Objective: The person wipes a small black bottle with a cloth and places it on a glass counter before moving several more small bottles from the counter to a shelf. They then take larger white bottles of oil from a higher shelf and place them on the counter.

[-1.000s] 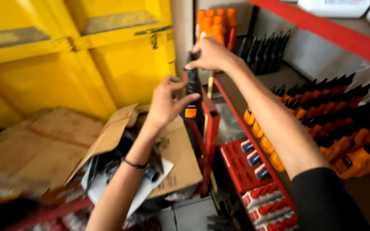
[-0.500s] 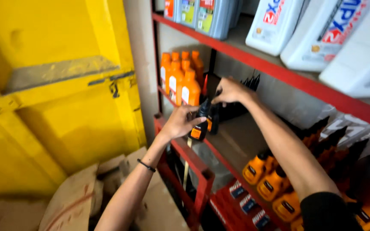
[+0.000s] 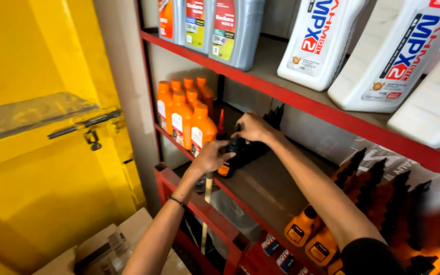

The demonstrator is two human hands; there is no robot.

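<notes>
The small black bottle with an orange label [image 3: 228, 160], a second ago held low over the open cardboard box (now at the bottom edge of view), has come up to the red metal shelf [image 3: 260, 188]. Both hands, left [image 3: 211, 156] and right [image 3: 250, 127], now set it near the shelf's front edge, beside the orange plastic bottles [image 3: 187, 114].

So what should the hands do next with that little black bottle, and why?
Probably slide the small black bottle with the orange label back beside the black bottles. Both the left hand and right hand hold it at the red metal shelf's edge.
</notes>
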